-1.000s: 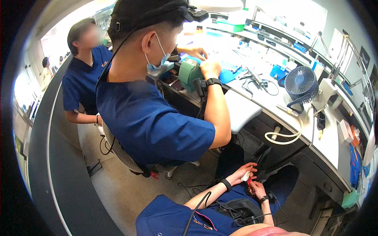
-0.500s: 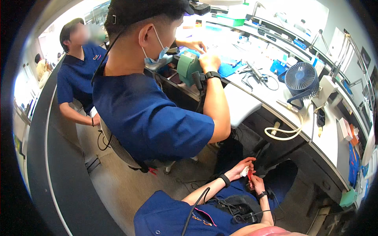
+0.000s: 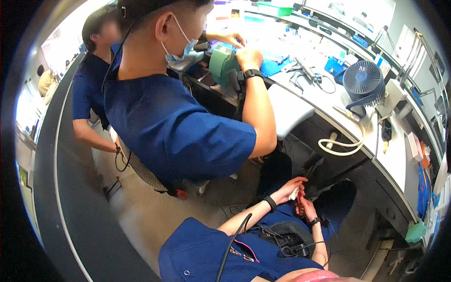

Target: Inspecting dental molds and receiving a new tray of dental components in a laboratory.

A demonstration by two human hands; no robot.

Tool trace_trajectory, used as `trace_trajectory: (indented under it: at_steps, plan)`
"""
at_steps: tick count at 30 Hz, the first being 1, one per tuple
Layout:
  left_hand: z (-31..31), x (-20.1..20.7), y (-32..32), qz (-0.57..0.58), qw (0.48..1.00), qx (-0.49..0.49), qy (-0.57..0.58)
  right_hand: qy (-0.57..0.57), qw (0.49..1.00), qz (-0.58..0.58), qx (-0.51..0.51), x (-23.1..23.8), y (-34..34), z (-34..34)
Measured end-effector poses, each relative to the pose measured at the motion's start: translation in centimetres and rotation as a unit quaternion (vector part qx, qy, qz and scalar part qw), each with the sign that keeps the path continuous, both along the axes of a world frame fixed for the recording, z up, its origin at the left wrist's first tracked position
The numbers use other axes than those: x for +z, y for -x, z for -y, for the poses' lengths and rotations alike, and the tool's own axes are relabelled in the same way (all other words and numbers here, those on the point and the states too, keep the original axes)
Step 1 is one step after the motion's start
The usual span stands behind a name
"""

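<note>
Hands meet low in the lap, under the white bench [image 3: 399, 155]: the left hand [image 3: 292, 187] has its fingers pinched on a small white piece [image 3: 294, 193], while the right hand [image 3: 306, 207] presses a small red tool [image 3: 299, 198] against it, its fingers curled around the tool. Fine fitting work seems underway, calling for steady, careful pressure. Flat blue and orange packets [image 3: 423, 174] lie at the bench's right end.

This is a workshop or technical lab with shared workstations. A long white counter [image 3: 399, 155] runs along the right, carrying a small blue desk fan [image 3: 362, 80], hand tools [image 3: 305, 70], cables and a coiled pale hose [image 3: 340, 145]. A green bench machine [image 3: 221, 63] stands at the far end. People in matching dark-blue work tops [image 3: 174, 127] sit side by side along the counter.
</note>
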State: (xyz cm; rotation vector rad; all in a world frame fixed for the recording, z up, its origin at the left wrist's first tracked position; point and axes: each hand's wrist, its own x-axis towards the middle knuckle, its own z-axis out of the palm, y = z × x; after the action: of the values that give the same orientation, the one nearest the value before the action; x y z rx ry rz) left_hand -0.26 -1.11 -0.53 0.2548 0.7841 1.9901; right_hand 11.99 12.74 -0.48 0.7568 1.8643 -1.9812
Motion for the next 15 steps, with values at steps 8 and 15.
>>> trace_trajectory:
  at_steps: [8,15]
  plan:
    - [0.2,-0.6,0.0,0.017,1.000,-0.026,-0.003,-0.038,0.999,-0.025,0.019,-0.1,-0.5,-0.1]
    - [0.4,1.4,-0.1,0.045,0.997,-0.009,-0.069,-0.053,0.996,-0.054,0.041,0.5,-0.6,0.3]
